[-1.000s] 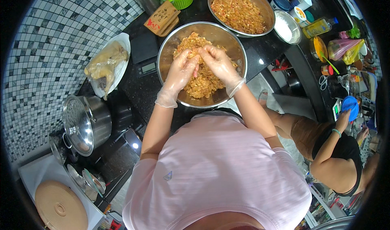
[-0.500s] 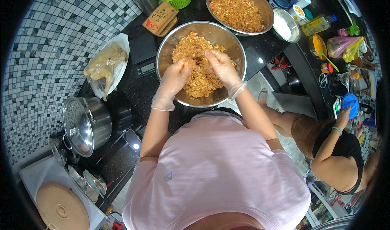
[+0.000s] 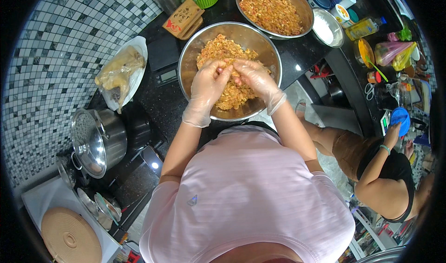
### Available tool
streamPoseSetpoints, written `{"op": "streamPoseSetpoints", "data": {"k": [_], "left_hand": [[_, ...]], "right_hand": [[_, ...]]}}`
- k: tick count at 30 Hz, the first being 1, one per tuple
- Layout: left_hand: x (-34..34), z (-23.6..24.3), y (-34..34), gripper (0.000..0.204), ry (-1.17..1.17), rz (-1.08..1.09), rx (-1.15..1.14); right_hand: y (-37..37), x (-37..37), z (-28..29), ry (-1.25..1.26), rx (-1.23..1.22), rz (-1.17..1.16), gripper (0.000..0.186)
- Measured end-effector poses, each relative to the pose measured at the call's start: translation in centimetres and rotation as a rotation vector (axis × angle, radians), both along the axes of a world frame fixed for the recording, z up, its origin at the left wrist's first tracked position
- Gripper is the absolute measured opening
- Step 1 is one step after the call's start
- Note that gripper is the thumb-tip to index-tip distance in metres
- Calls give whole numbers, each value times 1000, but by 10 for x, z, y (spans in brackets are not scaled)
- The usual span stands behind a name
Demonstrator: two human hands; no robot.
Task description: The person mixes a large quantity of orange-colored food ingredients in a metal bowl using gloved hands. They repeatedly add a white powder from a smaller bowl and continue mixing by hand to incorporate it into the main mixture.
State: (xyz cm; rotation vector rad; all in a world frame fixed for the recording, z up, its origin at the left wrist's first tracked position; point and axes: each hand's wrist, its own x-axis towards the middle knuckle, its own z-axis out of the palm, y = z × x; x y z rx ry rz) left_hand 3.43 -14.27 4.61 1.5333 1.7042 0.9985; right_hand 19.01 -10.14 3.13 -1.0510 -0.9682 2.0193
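Observation:
A wide steel bowl holds a mound of orange-brown minced mixture. Over the mound, my left hand and my right hand meet at the fingertips, both in clear plastic gloves. Their fingers are curled and pressed together around a small portion of the mixture, most of it hidden by the fingers. Loose mixture lies below and behind the hands inside the bowl.
Behind stands another bowl of mixture, beside a small bowl of white powder. Left are a kitchen scale, a plate with a bagged whole bird and a steel pot. At right a person holds a blue bowl.
My two hands have come together over the bowl until their fingertips meet. The left hand moved right and turned inward; the right moved slightly. The other person has hardly moved.

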Motion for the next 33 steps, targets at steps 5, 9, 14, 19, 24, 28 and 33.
{"op": "streamPoseSetpoints", "data": {"k": [5, 9, 14, 19, 24, 28, 33], "left_hand": [[-5, -9, 1, 15, -70, 54, 5], [-4, -1, -4, 10, -163, 50, -141], [-13, -22, -8, 12, -167, 100, 21], [-30, -6, -9, 18, -327, 164, -158], [-37, -16, -5, 21, 372, 150, -32], [-25, -18, -9, 20, 246, 138, 23], [-3, -11, -5, 20, -25, -86, -66]], "right_hand": [[-4, -4, 0, -183, 111, -56, 21], [-1, 2, -12, -257, 302, -56, 17], [1, 2, -8, -406, 474, -43, 14], [10, 25, -18, -367, 285, -46, 13], [10, 35, -13, -268, 117, -4, 23], [7, 34, -18, -314, 104, 17, 21], [-2, 16, -14, -216, 229, 38, 15]]}}
